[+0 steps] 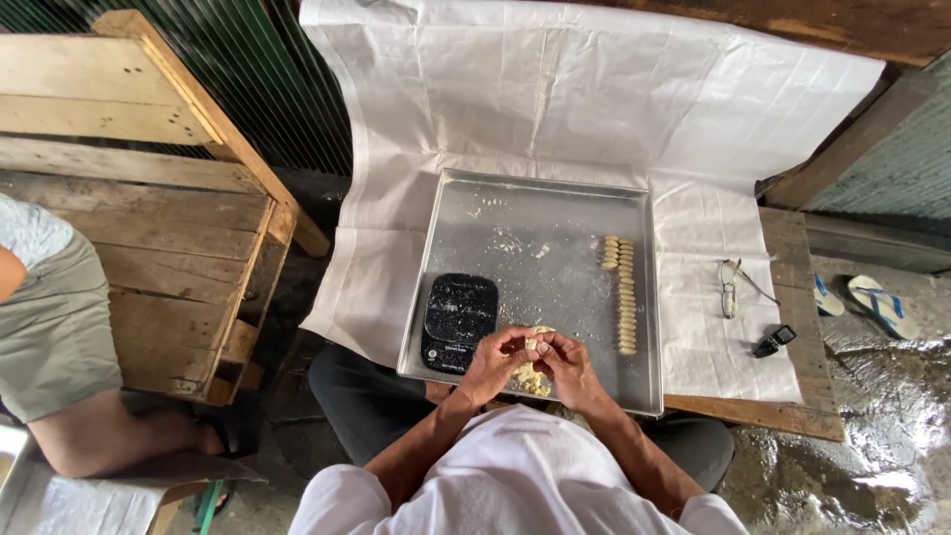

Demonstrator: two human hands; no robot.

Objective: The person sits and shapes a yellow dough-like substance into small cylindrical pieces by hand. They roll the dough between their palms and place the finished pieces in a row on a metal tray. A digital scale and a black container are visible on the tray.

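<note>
My left hand [492, 359] and my right hand [568, 363] meet over the near edge of a large metal tray [535, 213], pinching a small pale piece of dough [533, 344] between their fingertips. Under the hands lies a lump of the same dough [532, 380]. A row of small shaped dough pieces [625, 297] runs down the tray's right side. A black digital scale [459, 320] dusted with flour sits on the tray just left of my left hand.
The tray rests on a white sheet [555, 99] over a low wooden table. Eyeglasses [731, 287] and a small black device [773, 341] lie to the right. Another person [59, 337] sits at the left by wooden pallets [168, 238]. Sandals [872, 297] lie on wet ground.
</note>
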